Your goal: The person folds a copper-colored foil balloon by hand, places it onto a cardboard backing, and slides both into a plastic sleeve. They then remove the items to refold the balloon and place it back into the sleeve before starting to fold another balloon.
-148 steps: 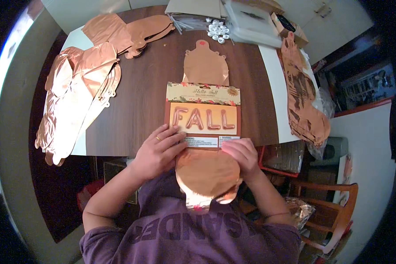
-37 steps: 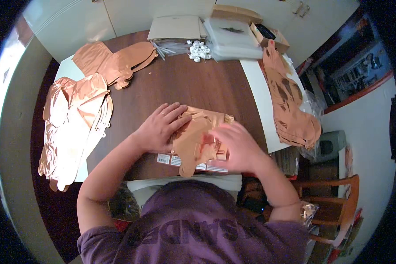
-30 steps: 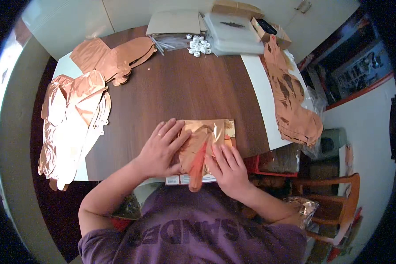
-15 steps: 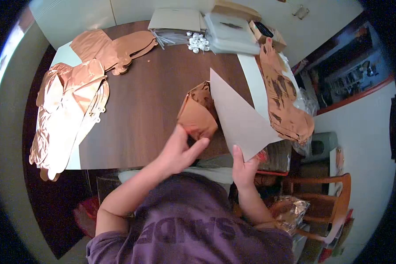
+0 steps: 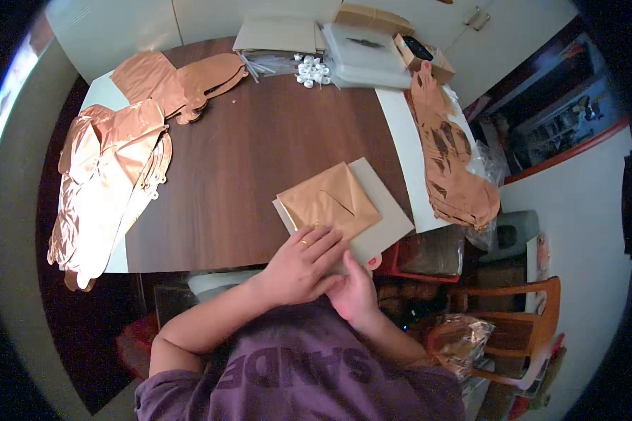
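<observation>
A folded copper-coloured foil sheet (image 5: 330,200) lies on a grey card (image 5: 393,224) close to the table's front edge. My left hand (image 5: 302,263) rests across the foil's near side with its fingers stretched out flat. At the card's near corner is my right hand (image 5: 354,291), its thumb side up and its other fingers partly hidden; it appears to hold that corner. The two hands touch or overlap slightly. Beside the right hand a small pale tab with a red mark (image 5: 373,262) sticks out.
Large copper foil shapes (image 5: 112,154) lie at the table's left, and another foil stack (image 5: 446,151) at its right. Grey cards (image 5: 277,35), white curled pieces (image 5: 312,71) and clear plastic bags (image 5: 369,59) are at the back. A wooden chair (image 5: 541,309) stands on the right.
The grey card has gone from tilted up to flat, with the foil now on top of it. The foil has changed from a curved bundle to a flat fold, and both hands have come together.
</observation>
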Demonstrator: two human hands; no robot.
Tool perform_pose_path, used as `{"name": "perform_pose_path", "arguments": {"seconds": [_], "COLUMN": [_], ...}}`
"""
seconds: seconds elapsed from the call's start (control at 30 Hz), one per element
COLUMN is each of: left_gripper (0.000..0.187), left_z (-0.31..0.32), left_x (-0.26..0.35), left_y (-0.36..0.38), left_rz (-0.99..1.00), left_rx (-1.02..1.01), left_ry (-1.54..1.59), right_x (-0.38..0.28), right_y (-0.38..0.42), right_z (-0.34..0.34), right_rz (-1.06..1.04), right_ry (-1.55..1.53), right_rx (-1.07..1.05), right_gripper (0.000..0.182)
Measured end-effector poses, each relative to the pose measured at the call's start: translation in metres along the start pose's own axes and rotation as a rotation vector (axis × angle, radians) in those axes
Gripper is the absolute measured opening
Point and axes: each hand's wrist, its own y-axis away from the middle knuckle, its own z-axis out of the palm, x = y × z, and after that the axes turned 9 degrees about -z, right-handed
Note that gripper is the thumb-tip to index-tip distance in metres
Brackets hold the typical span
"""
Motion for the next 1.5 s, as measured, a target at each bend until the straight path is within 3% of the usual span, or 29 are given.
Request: {"name": "perform_pose_path", "arguments": {"seconds": [0.03, 0.13, 0.27, 0.37, 0.47, 0.57, 0.93, 1.07, 1.23, 1.33, 1.5], "left_gripper": [0.059, 0.057, 0.050, 0.057, 0.068, 0.072, 0.081, 0.079, 0.065, 0.060, 0.074], "left_z": [-0.005, -0.006, -0.016, -0.025, -0.036, -0.037, -0.041, -0.043, -0.053, -0.055, -0.021], "left_x": [-0.003, -0.016, -0.024, -0.025, -0.019, -0.020, -0.021, -0.022, -0.031, -0.030, -0.030], "left_y": [0.005, 0.022, 0.029, 0.035, 0.031, 0.032, 0.031, 0.029, 0.023, 0.009, -0.020], "left_rz": [0.020, 0.035, 0.110, 0.003, -0.129, -0.146, -0.079, -0.061, -0.023, -0.143, 0.016], "left_rx": [-0.022, -0.043, -0.068, 0.008, 0.000, -0.084, -0.320, -0.335, -0.323, -0.181, -0.227], "left_ry": [0.004, -0.030, 0.030, -0.069, -0.168, -0.224, -0.368, -0.362, -0.278, -0.265, -0.176], "right_x": [-0.011, -0.044, -0.100, -0.115, -0.102, -0.082, -0.073, -0.053, -0.041, -0.040, -0.038], "right_y": [0.008, 0.007, 0.015, 0.010, -0.012, -0.030, -0.021, -0.015, -0.015, -0.014, -0.015], "right_z": [-0.001, -0.041, -0.035, -0.033, -0.009, -0.016, -0.025, -0.011, -0.003, -0.005, -0.008], "right_rz": [0.137, 0.532, -0.014, -0.767, -1.085, -0.978, -0.904, -0.949, -0.860, -0.841, -0.772], "right_ry": [-0.110, 0.601, 1.501, 1.664, 1.664, 1.910, 1.974, 1.850, 1.990, 2.000, 2.027], "right_rx": [-0.106, -0.463, -0.510, -0.437, -0.591, -0.802, -0.652, -0.737, -0.801, -0.800, -0.803], "right_gripper": [0.047, 0.044, 0.031, 0.041, 0.062, 0.078, 0.080, 0.080, 0.085, 0.086, 0.081]}}
